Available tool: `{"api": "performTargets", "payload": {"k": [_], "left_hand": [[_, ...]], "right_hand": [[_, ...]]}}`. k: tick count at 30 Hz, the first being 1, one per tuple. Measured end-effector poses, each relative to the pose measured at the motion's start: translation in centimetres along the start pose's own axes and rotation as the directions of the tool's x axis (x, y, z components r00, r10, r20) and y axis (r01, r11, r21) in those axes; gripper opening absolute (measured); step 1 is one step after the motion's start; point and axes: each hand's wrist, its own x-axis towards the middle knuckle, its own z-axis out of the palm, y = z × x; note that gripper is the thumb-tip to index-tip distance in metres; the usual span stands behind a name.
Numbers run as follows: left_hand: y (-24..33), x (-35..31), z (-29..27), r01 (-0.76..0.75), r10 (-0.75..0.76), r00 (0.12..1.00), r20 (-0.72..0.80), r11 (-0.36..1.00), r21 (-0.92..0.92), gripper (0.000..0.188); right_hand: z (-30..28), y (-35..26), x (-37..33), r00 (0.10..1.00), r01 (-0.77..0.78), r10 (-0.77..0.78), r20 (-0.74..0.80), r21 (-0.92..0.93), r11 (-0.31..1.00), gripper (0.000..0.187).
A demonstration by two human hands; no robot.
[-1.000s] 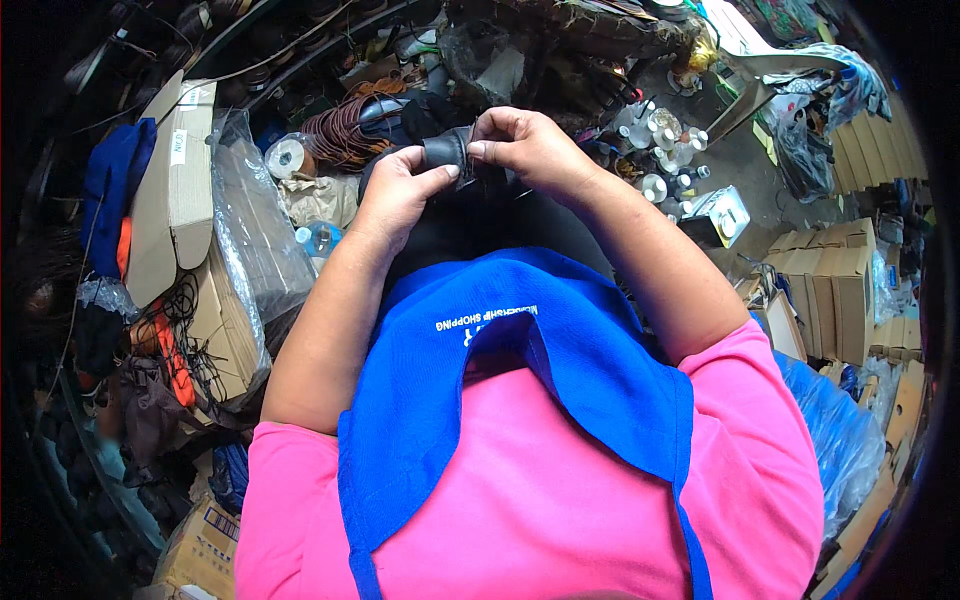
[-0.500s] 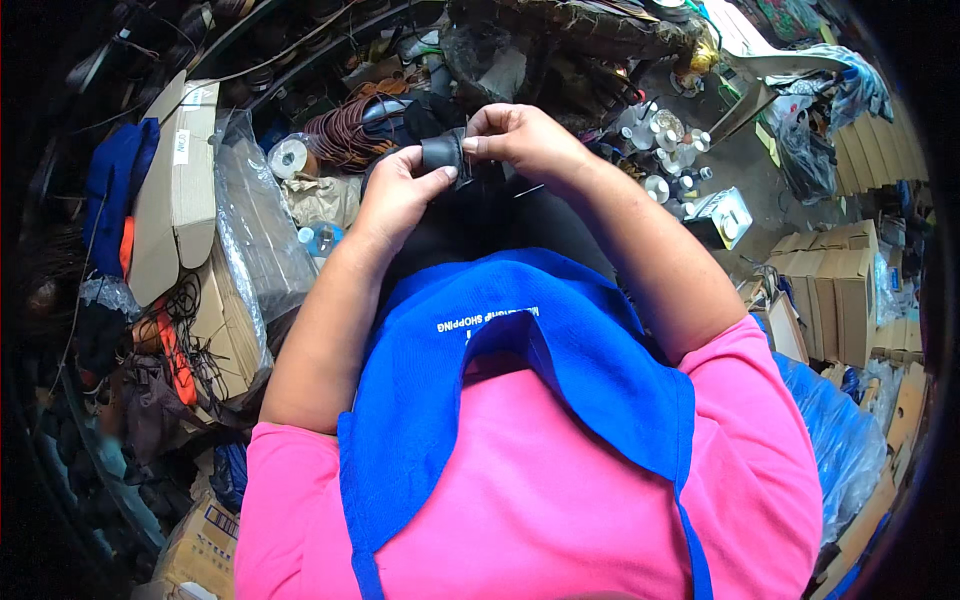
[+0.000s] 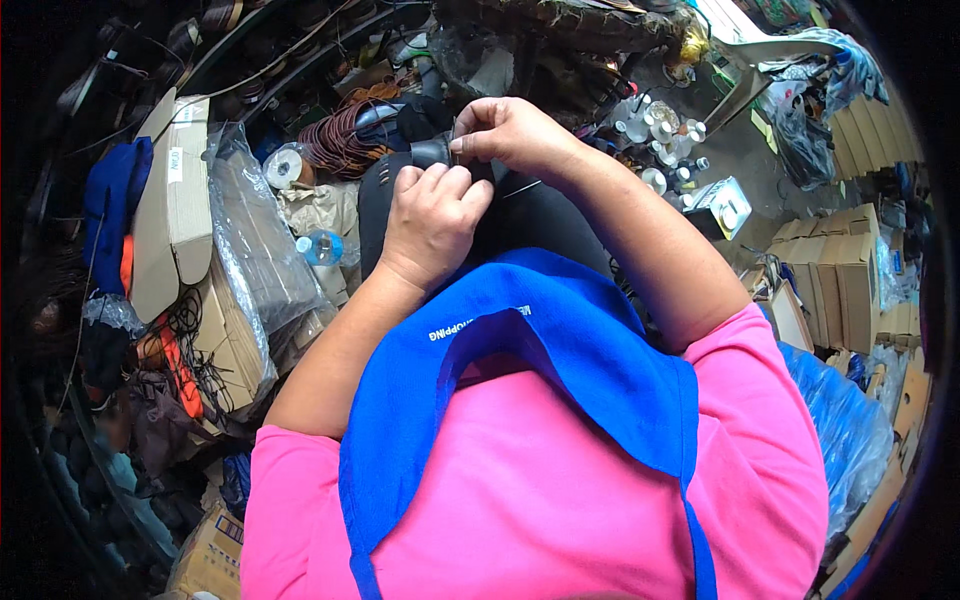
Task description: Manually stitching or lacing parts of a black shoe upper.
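Note:
Both hands meet above my lap over a small black cylindrical part [image 3: 432, 152]. My left hand [image 3: 432, 218] curls its fingers against the part from below. My right hand [image 3: 510, 135] pinches its top edge with thumb and forefinger. Most of the part is hidden by the fingers. Under the hands lie my dark trousers [image 3: 520, 215], and a blue apron [image 3: 560, 350] over a pink shirt [image 3: 540, 480] fills the lower frame.
Left of my arm stand cardboard boxes [image 3: 170, 200], a clear plastic bag [image 3: 255, 250], a tape roll [image 3: 283, 165] and a small water bottle [image 3: 320, 247]. A coil of reddish wire [image 3: 335, 135] lies ahead. Small metal parts [image 3: 660, 130] and stacked cartons [image 3: 850, 280] sit right.
My left hand has shifted right and closer under the right hand, covering more of the black part. The right hand keeps its pinch on top.

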Motion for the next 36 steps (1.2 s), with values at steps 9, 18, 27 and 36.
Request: {"api": "performTargets", "payload": {"k": [9, 18, 27, 36], "left_hand": [[-0.2, -2.2, 1.4, -0.012, 0.005, 0.999, -0.052, 0.991, -0.133, 0.014], [-1.8, -2.6, 0.8, 0.471, -0.622, 0.783, -0.029, 0.622, -0.625, 0.023], [-3.5, -2.1, 2.3, 0.485, -0.613, 0.707, 0.354, 0.055, -0.873, 0.011], [-4.0, -2.0, 1.9, 0.497, -0.516, 0.724, 0.458, -0.071, -0.865, 0.014]], "right_hand": [[0.2, 1.1, -0.7, 0.998, 0.064, -0.064, -0.025, 0.002, 0.998, 0.011], [-0.2, 1.3, -0.8, 0.997, 0.066, -0.065, -0.038, 0.035, 0.997, 0.012], [-0.1, 1.4, -0.8, 0.993, 0.104, -0.102, -0.054, 0.024, 0.994, 0.012], [0.9, 1.5, -0.8, 0.975, 0.165, -0.178, -0.131, -0.106, 0.981, 0.012]]}}
